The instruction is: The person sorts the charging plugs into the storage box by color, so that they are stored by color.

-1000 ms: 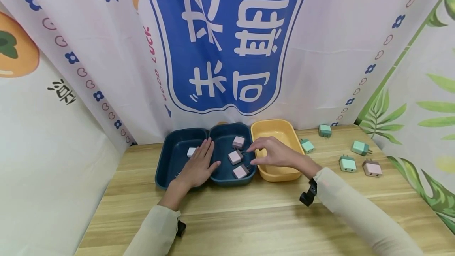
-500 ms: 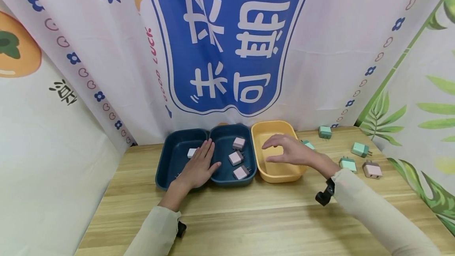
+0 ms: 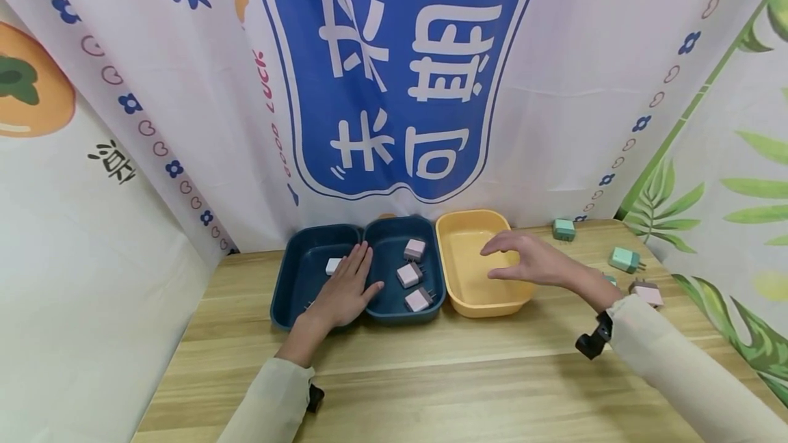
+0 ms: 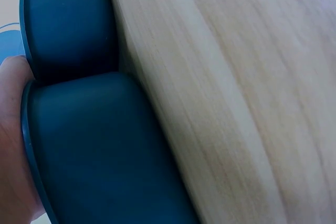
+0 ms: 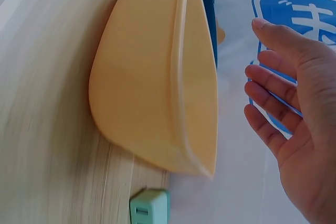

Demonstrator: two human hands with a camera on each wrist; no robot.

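My left hand (image 3: 342, 290) lies with straight fingers over the adjoining rims of the left dark blue bin (image 3: 280, 292) and the middle dark blue bin (image 3: 403, 316). A white charger plug (image 3: 333, 266) shows beside its fingers in the left bin; part of that bin is hidden under the hand. Three pink charger plugs (image 3: 409, 274) with grey ends sit in the middle bin. Above the right side of the yellow bin (image 3: 468, 258) hovers my right hand (image 3: 532, 262), thumb and fingers spread apart and nothing between them. The right wrist view shows its bare palm (image 5: 310, 145).
On the wooden table (image 3: 431, 388) to the right lie mint green charger plugs, one at the back (image 3: 563, 230) and another green plug (image 3: 624, 259) near a pink plug (image 3: 646, 292). The right forearm partly covers some plugs. A printed curtain (image 3: 394, 74) hangs behind the bins.
My right hand has moved right, from the middle bin's right edge across the yellow bin to its right side, covering a green plug. My left hand stays in place.
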